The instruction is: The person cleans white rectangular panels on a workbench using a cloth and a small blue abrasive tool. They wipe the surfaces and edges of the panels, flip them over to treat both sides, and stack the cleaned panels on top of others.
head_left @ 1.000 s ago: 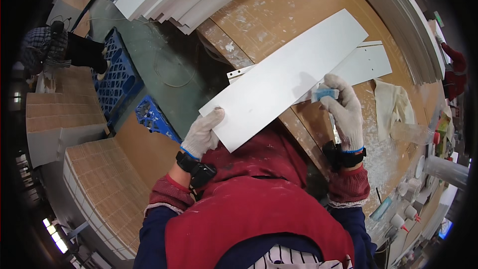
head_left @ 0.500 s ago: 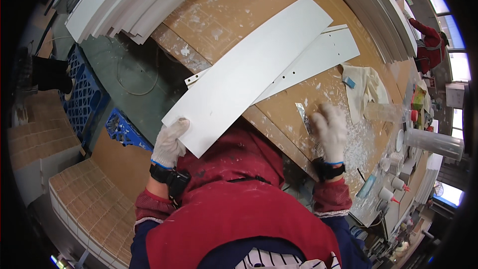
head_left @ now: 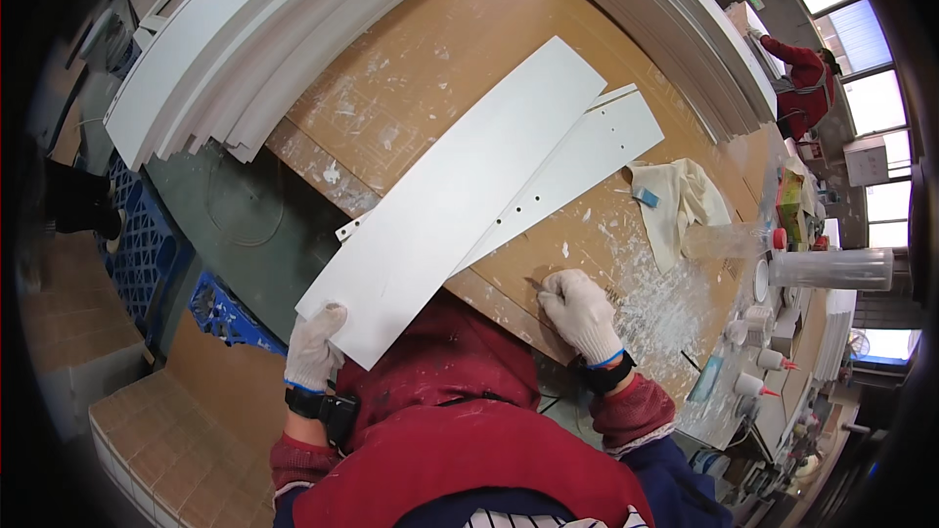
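Observation:
My left hand (head_left: pixel 316 344), in a white knit glove, grips the near end of a long white board (head_left: pixel 450 200), thumb on top. The board runs slantwise from my lap onto the worktable. It lies across a second white board (head_left: pixel 577 171), which has small dark holes and is partly covered. Close to the table's front edge, my gloved right hand (head_left: pixel 579 311) is closed on a thin metal scraper blade (head_left: pixel 534 284). Only its dark tip pokes out past the fingers, to the right of the boards.
Cardboard covers the worktable (head_left: pixel 411 127), speckled with white residue. White panels (head_left: pixel 323 20) stand stacked far left, with more panels (head_left: pixel 675 29) far right. A cream cloth (head_left: pixel 675 200) bears a blue block (head_left: pixel 646 197). Bottles (head_left: pixel 748 384) line the right; a person (head_left: pixel 807 88) works beyond.
My right hand has moved left and closed, picking up the metal scraper blade that lay on the table. My left hand keeps its grip on the board; the whole view has shifted.

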A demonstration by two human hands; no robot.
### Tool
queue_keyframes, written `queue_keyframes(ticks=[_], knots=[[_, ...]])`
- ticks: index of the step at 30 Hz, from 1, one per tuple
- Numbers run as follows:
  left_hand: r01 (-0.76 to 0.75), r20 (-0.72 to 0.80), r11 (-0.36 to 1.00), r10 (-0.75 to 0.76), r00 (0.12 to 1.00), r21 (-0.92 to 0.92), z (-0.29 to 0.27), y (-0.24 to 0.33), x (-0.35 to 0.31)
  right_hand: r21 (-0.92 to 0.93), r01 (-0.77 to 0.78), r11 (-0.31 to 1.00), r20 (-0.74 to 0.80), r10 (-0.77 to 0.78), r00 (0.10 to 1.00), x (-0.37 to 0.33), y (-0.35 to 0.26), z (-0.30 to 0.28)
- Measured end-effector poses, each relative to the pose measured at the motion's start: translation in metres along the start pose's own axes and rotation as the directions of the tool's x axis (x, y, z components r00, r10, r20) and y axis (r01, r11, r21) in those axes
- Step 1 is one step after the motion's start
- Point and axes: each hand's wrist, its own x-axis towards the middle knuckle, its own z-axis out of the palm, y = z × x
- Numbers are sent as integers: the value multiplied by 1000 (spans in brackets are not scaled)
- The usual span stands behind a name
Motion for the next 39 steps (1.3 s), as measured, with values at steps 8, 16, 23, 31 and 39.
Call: queue_keyframes(ticks=[8,16,23,31,39], knots=[[-48,-77,996,42,996,-78,-19,3,0,77,502,862,-121,-491,863,77,-65,-28],[-57,-189,997,65,980,48,-41,10,1,-213,634,743,67,-636,768,135,-101,2],[-46,-224,992,72,972,120,-64,1,-4,-301,322,898,-468,-433,770,227,9,-77],[67,-364,984,-3,931,163,-44,16,1,-284,379,881,-276,-453,848,224,-7,-97],[3,-368,988,54,928,153,-35,18,3,-389,93,916,-383,-253,889,267,36,-129]])
